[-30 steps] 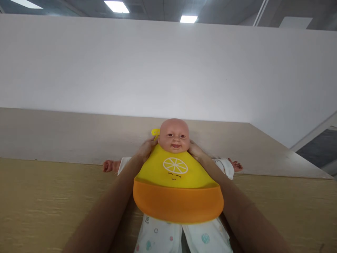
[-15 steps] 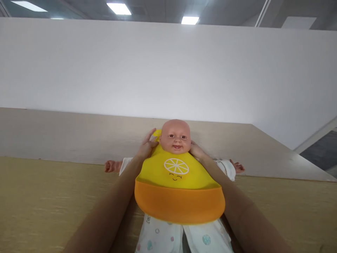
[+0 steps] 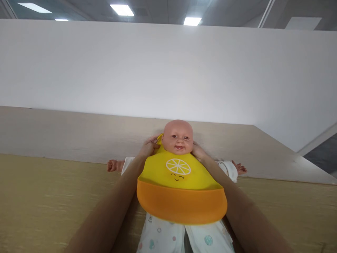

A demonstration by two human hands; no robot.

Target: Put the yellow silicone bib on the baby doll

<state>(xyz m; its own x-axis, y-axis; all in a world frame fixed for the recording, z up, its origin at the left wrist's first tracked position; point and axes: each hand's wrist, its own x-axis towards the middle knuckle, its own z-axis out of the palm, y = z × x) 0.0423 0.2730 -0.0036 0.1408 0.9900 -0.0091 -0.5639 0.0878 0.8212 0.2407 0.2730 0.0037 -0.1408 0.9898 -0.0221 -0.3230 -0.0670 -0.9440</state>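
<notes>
A baby doll (image 3: pixel 178 131) in white patterned clothes lies face up, arms stretched out to both sides. Over its chest rests a yellow bib (image 3: pixel 155 167) with a lemon-slice print and an orange catch pocket. My left hand (image 3: pixel 150 146) pinches the bib's neck strap beside the doll's head. On the other side, my right hand (image 3: pixel 198 151) is tucked against the doll's neck. Its fingertips are hidden behind the head, so what they hold does not show.
Beneath the doll is a yellowish wood-grain surface (image 3: pixel 52 200), with a paler strip (image 3: pixel 79 135) beyond it. A white partition (image 3: pixel 158 70) rises behind. At the far right, a dark floor area (image 3: pixel 322 154) shows past the slanting edge.
My left hand has drawn the strap's end in and down behind the doll's head; less of the yellow tab shows. My right hand stays by the neck. The view has shifted slightly.
</notes>
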